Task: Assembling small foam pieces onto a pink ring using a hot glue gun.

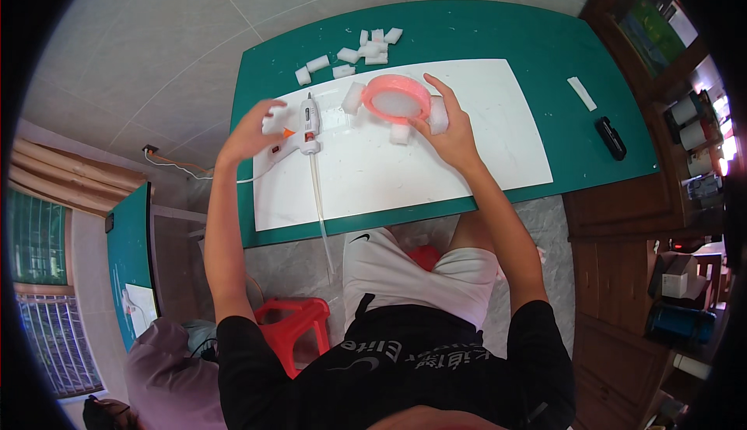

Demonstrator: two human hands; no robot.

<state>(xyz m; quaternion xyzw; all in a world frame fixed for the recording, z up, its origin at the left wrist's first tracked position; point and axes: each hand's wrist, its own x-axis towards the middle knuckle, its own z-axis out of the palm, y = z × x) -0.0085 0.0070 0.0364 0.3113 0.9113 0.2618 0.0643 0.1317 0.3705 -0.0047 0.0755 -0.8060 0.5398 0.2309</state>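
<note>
A pink ring point(397, 97) with a pale middle rests on the white sheet point(366, 189), with white foam blocks at its left, near and right sides. My right hand point(453, 136) is closed about the ring's right side, thumb and fingers around the foam block point(438, 115) there. My left hand point(247, 136) is held beside the white glue gun point(309, 122), fingers and thumb apart. Between them only white shows. The gun's nozzle points away from me, its orange trigger is close to my left thumb, and a long glue stick point(317, 189) sticks out of its back end.
Several loose foam blocks point(373, 50) lie at the green table's point(545, 41) far side. A white strip point(581, 93) and a black object point(611, 138) lie at right. The gun's cord point(175, 164) runs left to a wall socket. A red stool point(299, 325) stands below; another person point(167, 368) is at lower left.
</note>
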